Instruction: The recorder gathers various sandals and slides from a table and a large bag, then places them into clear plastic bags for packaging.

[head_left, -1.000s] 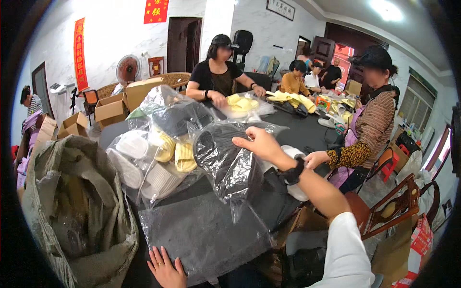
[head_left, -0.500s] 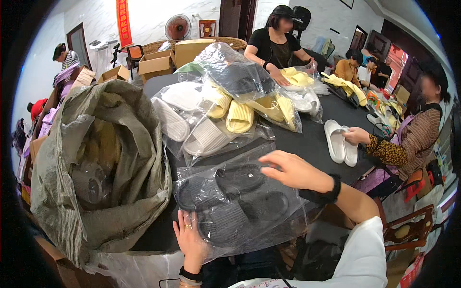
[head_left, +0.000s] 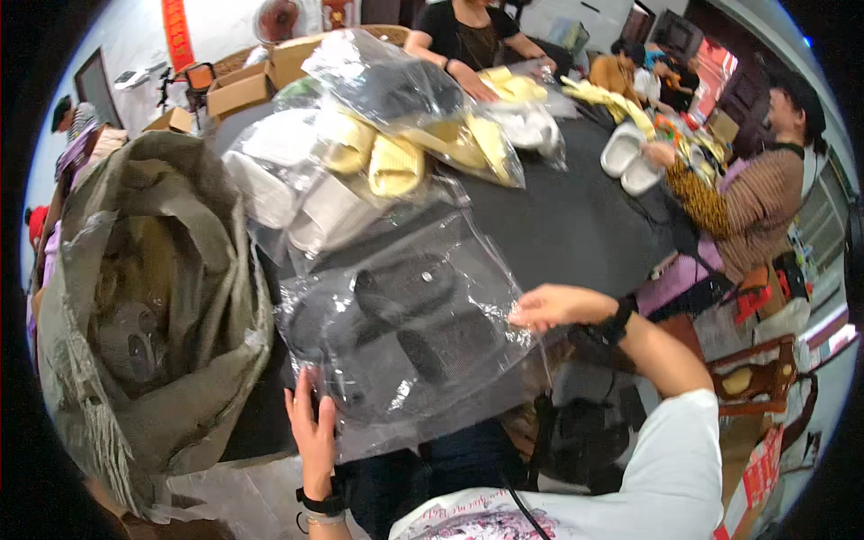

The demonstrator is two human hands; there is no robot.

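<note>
A clear plastic bag point(head_left: 481, 256) lies on the dark table in front of me, with a pair of black slippers point(head_left: 454, 342) inside. Glare on the film blurs the slippers' outlines. My left hand point(head_left: 312, 430) rests at the bag's lower left edge, fingers spread, thumb apart. At the opposite side, my right hand point(head_left: 567, 308) pinches the bag's right edge between thumb and fingers. That edge looks drawn up and creased where I grip it.
On my left stands a big olive woven sack point(head_left: 193, 193) with bagged dark slippers inside. Bagged yellow slippers point(head_left: 396, 165) and white slippers point(head_left: 328, 211) are piled beyond my bag. A co-worker at right holds white slippers point(head_left: 623, 151); another person point(head_left: 472, 45) handles yellow ones across the table.
My right hand has come down from over the bag's upper right and closed on its right edge. My left hand stays at the lower left edge. The whole view has shifted.
</note>
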